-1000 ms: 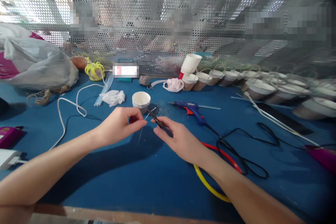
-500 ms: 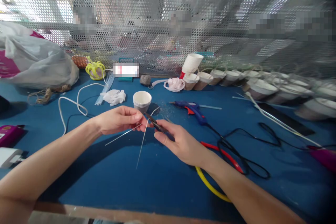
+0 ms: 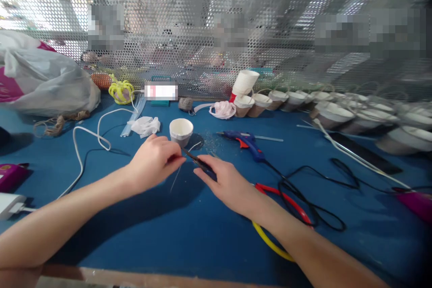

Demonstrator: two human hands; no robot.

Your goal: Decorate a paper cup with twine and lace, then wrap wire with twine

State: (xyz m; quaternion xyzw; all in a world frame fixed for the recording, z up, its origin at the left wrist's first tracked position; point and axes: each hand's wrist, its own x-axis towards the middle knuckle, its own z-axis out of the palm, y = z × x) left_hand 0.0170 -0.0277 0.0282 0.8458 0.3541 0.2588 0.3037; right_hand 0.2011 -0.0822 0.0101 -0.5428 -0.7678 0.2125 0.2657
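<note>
Clock dirs. per head view, 12 = far side of blue-topped desk (image 3: 168, 234). White-rimmed, grey-sided round cup (image 3: 181, 131) stands upright, approx. ctr. Workpiece: thin silvery-white wire (image 3: 195, 146), just beside cup at 4–5 o'clock; twisted end points to 2, straight tail to 7.

R hand (image 3: 227, 180), at 4 o'clock of cup: fingers closed round dark, narrow-nosed hand tool w/ blue-black handles (image 3: 199, 162) (prob. pliers); tip aims to 10, at L fingertips. L hand (image 3: 153, 161), at 8: thumb + index pressed tog., pinching wire at tool tip; exact contact pt. hidden.

Change vs. prev. view: L hand has rolled, back now up; 2nd strand, which stuck out to 8, is no longer visible; one tail shows. Judged: wire is being bent/turned at tool tip, tool serving as fixed pt.

Adj.: crumpled white tissue (image 3: 146, 127) at 9 of cup; blue glue gun w/ red trigger (image 3: 250, 141) at 3, lying unheld.
</note>
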